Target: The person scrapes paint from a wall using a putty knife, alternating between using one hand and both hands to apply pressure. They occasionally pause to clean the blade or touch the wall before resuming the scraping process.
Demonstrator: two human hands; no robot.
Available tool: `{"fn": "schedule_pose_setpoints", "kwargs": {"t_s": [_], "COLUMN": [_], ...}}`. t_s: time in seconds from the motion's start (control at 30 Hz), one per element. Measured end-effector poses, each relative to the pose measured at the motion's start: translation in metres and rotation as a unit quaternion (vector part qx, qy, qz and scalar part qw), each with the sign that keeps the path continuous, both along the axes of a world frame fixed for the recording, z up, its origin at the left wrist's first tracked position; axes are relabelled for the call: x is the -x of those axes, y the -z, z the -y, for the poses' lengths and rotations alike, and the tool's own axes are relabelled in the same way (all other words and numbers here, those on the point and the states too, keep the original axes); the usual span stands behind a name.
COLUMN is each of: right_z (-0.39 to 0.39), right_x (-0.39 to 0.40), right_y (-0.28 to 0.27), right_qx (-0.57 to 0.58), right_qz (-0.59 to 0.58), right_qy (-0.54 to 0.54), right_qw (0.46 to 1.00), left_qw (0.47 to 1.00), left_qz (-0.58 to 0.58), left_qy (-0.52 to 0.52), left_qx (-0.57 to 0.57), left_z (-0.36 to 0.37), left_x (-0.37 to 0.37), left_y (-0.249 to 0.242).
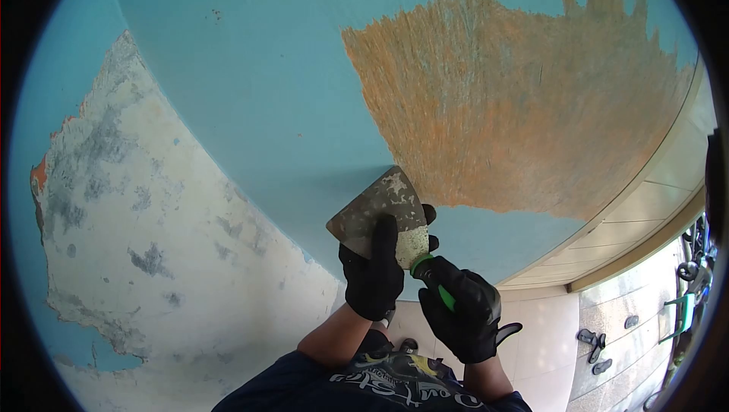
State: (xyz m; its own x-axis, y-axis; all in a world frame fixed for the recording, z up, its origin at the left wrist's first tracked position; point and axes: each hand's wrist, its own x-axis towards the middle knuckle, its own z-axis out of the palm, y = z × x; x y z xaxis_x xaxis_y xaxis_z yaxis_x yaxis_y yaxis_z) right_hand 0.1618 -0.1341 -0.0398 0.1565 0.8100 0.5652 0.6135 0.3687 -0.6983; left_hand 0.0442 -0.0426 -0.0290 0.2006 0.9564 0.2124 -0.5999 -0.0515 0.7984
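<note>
Wedge-shaped metal scraper (381,197) (patchy, pale-flecked)

Black-gloved left hand (372,279) and right hand (467,312) are gripping close together.
Left thumb (386,236) is lying extended; right fingers (431,307) are curling (bare forearms (336,336) are reaching forward).

Black gloves (374,290) covered the left hand (370,279) and the right hand (465,312), the right glove showing a slight sheen, while bare forearms (334,336) led to a dark navy shirt (277,388) printed across the front with pale lettering (395,394) and a patch of yellow (439,369).
</note>
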Motion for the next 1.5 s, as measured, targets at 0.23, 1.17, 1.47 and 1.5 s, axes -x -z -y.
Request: {"fn": "schedule_pose_setpoints", "kwargs": {"t_s": [0.23, 1.17, 1.47, 1.5], "right_z": [0.001, 0.001, -0.002, -0.003], "right_x": [0.002, 0.0, -0.002, -0.004], "right_y": [0.003, 0.014, 0.016, 0.016], "right_qx": [0.003, 0.007, -0.012, -0.013], "right_qz": [-0.002, -0.011, -0.005, -0.001], "right_qy": [0.003, 0.002, -0.003, -0.003], "right_qw": [1.0, 1.0, 1.0, 1.0], "left_qw": [1.0, 0.999, 0.999, 0.999], "left_qz": [-0.008, -0.02, -0.026, -0.022], "left_qy": [-0.009, -0.022, -0.024, -0.025], "left_qx": [-0.001, 0.015, 0.031, 0.031], "left_z": [0.0, 0.002, 0.001, 0.001], "left_x": [0.002, 0.0, -0.003, -0.004], "left_y": [0.001, 0.005, 0.006, 0.006]}}
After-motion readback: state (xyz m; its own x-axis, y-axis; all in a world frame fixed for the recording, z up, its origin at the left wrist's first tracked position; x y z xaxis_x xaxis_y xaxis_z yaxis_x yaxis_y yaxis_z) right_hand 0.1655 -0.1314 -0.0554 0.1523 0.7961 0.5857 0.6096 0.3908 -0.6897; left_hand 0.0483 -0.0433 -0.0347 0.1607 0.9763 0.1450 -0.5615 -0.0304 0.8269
